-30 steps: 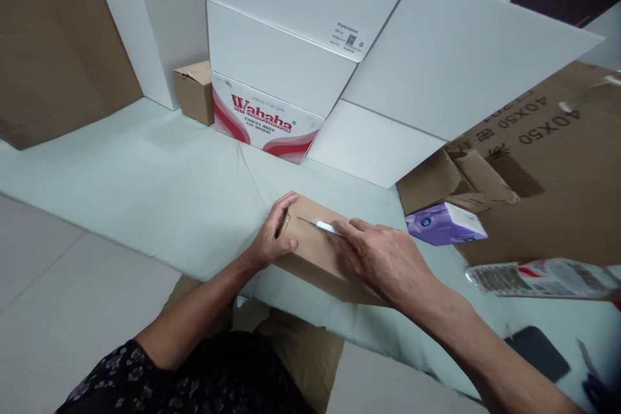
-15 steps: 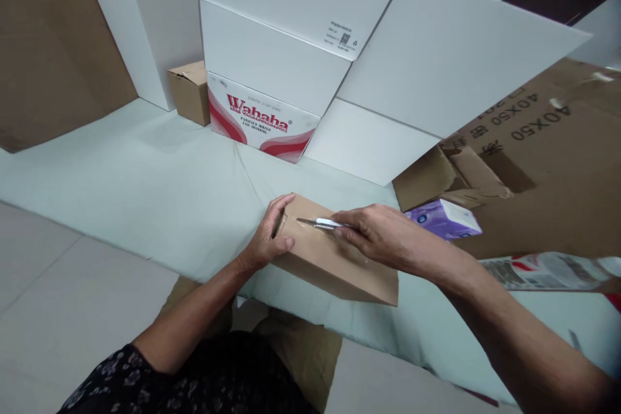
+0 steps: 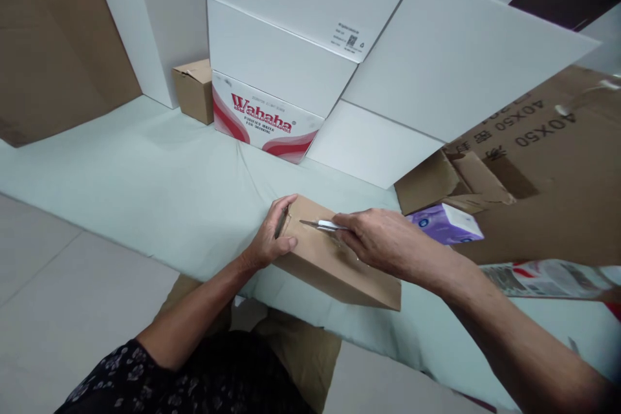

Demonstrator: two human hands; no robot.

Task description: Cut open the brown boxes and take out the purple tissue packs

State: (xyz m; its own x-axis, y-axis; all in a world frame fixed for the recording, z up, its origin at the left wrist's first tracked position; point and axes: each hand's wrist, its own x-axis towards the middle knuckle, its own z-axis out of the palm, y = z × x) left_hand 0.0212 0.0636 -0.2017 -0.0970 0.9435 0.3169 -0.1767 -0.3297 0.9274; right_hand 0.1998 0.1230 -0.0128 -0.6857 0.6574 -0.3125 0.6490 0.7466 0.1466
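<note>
A brown cardboard box (image 3: 349,272) lies on the pale green cloth near the table's front edge. My left hand (image 3: 272,236) grips its left end, fingers over the far corner and thumb on the top near edge. In my right hand (image 3: 383,236) is a small knife with a white handle (image 3: 330,225), held low over the box top. Its blade points left, with the tip at or just above the cardboard close to the left end; I cannot tell whether it cuts in. Clear tape glints on the box top beneath my right hand.
White cartons (image 3: 281,32) are stacked behind, with a red-and-white Wahaba carton (image 3: 266,123) at the bottom. A small brown box (image 3: 194,90) stands to its left. Rightward are a purple tissue pack (image 3: 446,223), a large brown carton (image 3: 557,187) and wrapped plastic bottles (image 3: 548,278).
The view has shifted slightly, so the surroundings sit a little to the right. My hands, the knife and the box keep almost the same positions relative to each other.
</note>
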